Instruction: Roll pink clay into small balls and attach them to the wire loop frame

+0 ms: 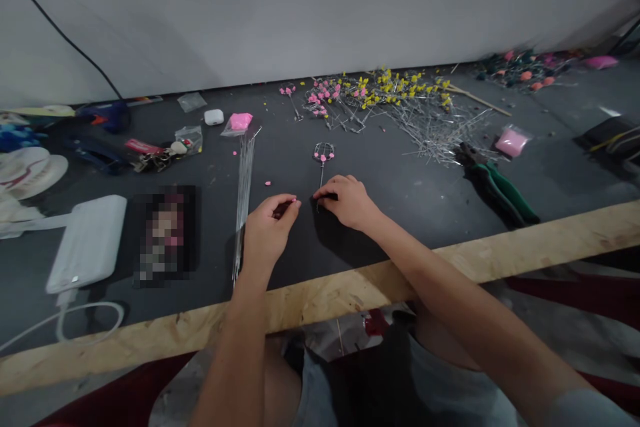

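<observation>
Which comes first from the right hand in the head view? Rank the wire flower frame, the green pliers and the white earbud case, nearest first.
From the right hand:
1. Wire flower frame, just beyond the fingers.
2. Green pliers, off to the right.
3. White earbud case, far back left.

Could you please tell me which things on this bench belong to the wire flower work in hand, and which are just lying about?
In hand:
left hand pinching a pink bead
right hand on the wire flower stem
bundle of straight wires
pink bead bag

Lying about:
green pliers
white power bank
earbud case
keys
</observation>
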The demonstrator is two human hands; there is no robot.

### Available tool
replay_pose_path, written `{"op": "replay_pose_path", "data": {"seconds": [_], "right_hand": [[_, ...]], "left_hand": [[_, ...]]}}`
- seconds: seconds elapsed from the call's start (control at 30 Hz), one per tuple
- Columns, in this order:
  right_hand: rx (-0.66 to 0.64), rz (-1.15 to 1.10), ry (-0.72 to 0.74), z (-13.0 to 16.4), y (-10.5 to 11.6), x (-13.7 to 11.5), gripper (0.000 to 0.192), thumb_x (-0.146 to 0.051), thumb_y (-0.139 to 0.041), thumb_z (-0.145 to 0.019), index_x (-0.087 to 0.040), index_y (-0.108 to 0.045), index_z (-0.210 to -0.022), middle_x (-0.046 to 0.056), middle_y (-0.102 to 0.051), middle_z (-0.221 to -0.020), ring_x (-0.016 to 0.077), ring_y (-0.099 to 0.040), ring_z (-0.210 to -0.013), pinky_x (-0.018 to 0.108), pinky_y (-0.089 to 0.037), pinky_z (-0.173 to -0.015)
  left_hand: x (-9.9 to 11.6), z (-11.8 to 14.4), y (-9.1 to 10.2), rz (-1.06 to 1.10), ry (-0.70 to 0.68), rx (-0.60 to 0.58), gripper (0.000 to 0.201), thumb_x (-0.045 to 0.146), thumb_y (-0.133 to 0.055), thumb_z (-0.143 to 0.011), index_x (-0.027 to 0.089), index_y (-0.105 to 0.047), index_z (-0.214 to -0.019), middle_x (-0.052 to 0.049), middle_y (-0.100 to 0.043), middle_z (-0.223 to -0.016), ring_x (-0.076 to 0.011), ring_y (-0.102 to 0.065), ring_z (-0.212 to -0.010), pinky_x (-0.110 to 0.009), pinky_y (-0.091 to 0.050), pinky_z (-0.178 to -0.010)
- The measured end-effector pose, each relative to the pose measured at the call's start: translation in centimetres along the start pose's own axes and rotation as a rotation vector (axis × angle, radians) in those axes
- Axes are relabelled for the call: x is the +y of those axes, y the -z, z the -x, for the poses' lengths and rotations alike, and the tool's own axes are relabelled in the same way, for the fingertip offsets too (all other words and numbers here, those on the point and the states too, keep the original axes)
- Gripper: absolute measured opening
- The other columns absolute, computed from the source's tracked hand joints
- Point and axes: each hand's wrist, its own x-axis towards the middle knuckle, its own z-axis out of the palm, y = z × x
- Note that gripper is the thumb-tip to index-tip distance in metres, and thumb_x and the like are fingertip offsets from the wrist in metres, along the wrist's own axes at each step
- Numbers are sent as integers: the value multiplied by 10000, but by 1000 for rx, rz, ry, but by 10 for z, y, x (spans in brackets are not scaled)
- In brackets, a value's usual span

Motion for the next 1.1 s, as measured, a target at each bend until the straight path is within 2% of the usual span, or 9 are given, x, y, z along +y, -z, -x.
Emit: {"op": "replay_pose_path", "data": {"seconds": [0.13,0.33,0.57,0.77,0.97,1.1], "right_hand": [[-2,3,-6,0,0,-1,260,-182,-509,-829,-274,-697,-982,36,-628,-993,199,-506,-930,336,-349,-832],[-24,75,-35,1,0,-5,209,-268,-539,-823,-307,-704,-944,37,-610,-919,210,-488,-882,346,-340,-793],[-74,112,-2,9,3,-10,170,-321,-556,-826,-302,-701,-912,27,-616,-955,226,-481,-932,355,-306,-781],[-119,138,60,27,-1,-28,159,-330,-555,-831,-288,-699,-880,29,-617,-947,234,-477,-936,362,-281,-760],[-180,151,138,53,-11,-50,178,-309,-536,-836,-256,-703,-866,49,-616,-867,223,-477,-881,394,-269,-806],[-202,27,203,64,-3,-65,139,-270,-561,-811,-243,-692,-845,24,-640,-821,198,-500,-838,373,-307,-802]], "left_hand": [[0,0,-1,28,11,-8,258,386,-615,-762,188,-680,-916,-38,-691,-849,-153,-625,-741,-265,-477,-690],[0,-1,-2,14,15,-15,249,377,-611,-765,192,-678,-917,-35,-692,-838,-153,-623,-733,-269,-478,-689],[-2,-2,-1,5,4,-11,251,384,-601,-766,198,-676,-916,-40,-695,-853,-162,-629,-752,-284,-482,-709],[0,-2,0,-53,-36,-50,249,381,-585,-778,204,-672,-929,-39,-699,-887,-163,-627,-761,-283,-480,-708],[5,-2,-2,-123,-39,-128,234,370,-572,-782,209,-672,-920,-33,-703,-871,-164,-621,-739,-278,-470,-676],[7,-1,-4,-132,-58,-191,220,367,-568,-785,216,-673,-905,-34,-702,-897,-169,-625,-772,-290,-470,-722]]}}
